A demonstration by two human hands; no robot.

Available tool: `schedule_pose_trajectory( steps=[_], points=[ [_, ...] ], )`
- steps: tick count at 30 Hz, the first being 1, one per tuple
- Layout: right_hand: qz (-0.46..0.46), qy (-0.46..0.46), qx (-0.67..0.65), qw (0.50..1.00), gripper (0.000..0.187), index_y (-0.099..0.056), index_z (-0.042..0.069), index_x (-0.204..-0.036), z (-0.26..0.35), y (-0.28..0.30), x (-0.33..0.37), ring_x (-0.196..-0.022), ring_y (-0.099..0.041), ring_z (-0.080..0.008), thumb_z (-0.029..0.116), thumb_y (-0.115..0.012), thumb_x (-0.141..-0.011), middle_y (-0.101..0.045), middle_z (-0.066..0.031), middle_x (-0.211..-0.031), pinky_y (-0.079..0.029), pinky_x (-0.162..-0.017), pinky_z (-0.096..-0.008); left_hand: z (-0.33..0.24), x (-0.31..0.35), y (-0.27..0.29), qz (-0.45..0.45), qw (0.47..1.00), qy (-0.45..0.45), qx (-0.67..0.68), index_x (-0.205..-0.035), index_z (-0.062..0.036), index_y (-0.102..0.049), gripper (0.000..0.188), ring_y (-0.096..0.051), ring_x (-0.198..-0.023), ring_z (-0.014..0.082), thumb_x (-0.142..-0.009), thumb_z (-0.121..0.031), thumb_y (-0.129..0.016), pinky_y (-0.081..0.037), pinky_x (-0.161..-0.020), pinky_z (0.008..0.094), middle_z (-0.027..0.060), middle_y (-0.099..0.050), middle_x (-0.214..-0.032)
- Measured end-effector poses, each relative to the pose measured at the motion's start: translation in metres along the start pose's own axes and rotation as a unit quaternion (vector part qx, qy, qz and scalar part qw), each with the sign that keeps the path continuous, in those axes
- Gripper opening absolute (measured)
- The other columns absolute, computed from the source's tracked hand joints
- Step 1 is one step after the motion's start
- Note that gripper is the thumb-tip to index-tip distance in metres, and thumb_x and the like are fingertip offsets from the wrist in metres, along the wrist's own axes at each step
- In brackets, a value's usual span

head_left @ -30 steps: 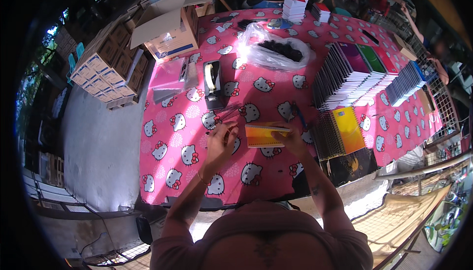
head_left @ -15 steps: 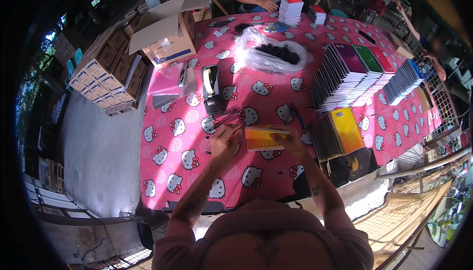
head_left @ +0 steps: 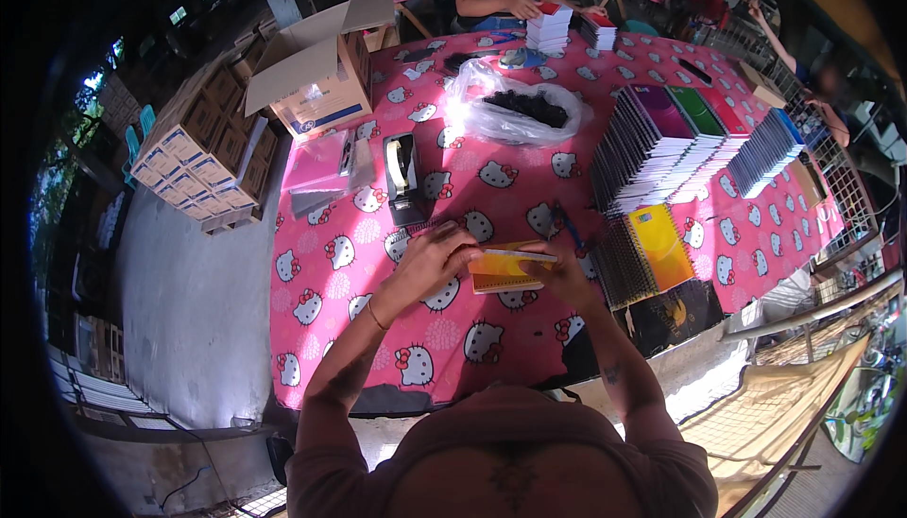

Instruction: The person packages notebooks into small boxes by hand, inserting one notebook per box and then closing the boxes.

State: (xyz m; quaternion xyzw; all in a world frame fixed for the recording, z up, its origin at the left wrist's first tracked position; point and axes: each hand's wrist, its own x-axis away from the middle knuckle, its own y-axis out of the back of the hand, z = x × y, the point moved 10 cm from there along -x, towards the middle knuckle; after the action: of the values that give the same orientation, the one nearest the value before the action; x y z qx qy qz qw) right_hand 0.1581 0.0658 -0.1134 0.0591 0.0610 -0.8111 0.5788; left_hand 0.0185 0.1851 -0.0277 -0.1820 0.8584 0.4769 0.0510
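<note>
A: Where is the yellow notepad (head_left: 503,267)?

B: Between the person's two hands, over the pink tablecloth (head_left: 378,357). Its upper part looks lifted away from the lower part, which shows a row of small holes along the near edge.

A: What is each hand doing?

B: The right hand (head_left: 562,277) grasps the pad's right end. The left hand (head_left: 444,251) meets its left end with bent fingers; whether they pinch or merely touch, I can't tell.

A: Heavy, would you say?

B: Light, I'd judge, being small and fairly thin. The covers are probably stiffer than the pages but still bend, and they may be a little slick.

A: And fragile?

B: Not very, though loose pages could slide out of line, and the paper around the holes may tear if tugged.

A: So where is the best hold?

B: At the two short ends, thumb on one face and fingers on the other, clear of the holes. A light squeeze should do.

A: Anything close by?

B: A black wire coil (head_left: 408,233), just beyond the left hand.
</note>
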Motion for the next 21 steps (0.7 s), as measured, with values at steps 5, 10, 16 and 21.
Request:
schedule_pose_trajectory(
  steps=[5,10,16,21],
  points=[
    [-0.092,0.028,0.01,0.995,0.029,-0.066,-0.002,-0.117,0.037,-0.001,0.011,-0.096,-0.063,-0.0091,0.015,-0.07,-0.094,-0.069,-0.0055,-0.107,-0.051,-0.084,-0.0253,-0.059,0.006,0.002,-0.118,0.961,-0.013,-0.25,-0.143,0.0019,-0.042,0.069,-0.045,-0.131,0.0384,-0.097,-0.049,-0.053,-0.033,-0.104,0.0582,0.023,-0.046,-0.14],
    [-0.11,0.066,0.093,0.987,0.031,-0.067,-0.002,-0.116,0.066,0.003,0.015,-0.095,-0.063,-0.0091,0.019,-0.07,-0.094,-0.07,-0.0058,-0.103,-0.051,-0.082,-0.0253,-0.059,0.017,-0.019,-0.176,0.946,-0.03,-0.272,-0.148,0.0084,-0.03,0.079,-0.023,-0.148,0.0439,-0.101,-0.054,-0.04,-0.008,-0.117,0.0651,0.0286,-0.027,-0.156],
    [-0.098,0.026,0.099,0.99,0.03,-0.067,-0.001,-0.117,0.081,0.003,0.024,-0.09,-0.064,-0.0093,0.02,-0.069,-0.095,-0.071,-0.0062,-0.103,-0.053,-0.079,-0.026,-0.068,0.039,-0.061,-0.059,0.956,-0.101,-0.267,-0.145,0.0067,-0.035,0.086,-0.028,-0.147,0.0427,-0.098,-0.065,-0.035,-0.01,-0.116,0.0653,0.0293,-0.034,-0.153],
    [-0.076,0.064,0.107,0.989,0.031,-0.066,0.0,-0.12,0.089,-0.008,0.031,-0.089,-0.065,-0.0092,0.018,-0.068,-0.095,-0.072,-0.0062,-0.102,-0.054,-0.079,-0.027,-0.092,-0.009,0.02,-0.147,0.92,-0.075,-0.355,-0.144,0.012,-0.035,0.085,-0.031,-0.144,0.0455,-0.094,-0.055,-0.051,-0.016,-0.116,0.0633,0.0331,-0.036,-0.149]
  ],
)
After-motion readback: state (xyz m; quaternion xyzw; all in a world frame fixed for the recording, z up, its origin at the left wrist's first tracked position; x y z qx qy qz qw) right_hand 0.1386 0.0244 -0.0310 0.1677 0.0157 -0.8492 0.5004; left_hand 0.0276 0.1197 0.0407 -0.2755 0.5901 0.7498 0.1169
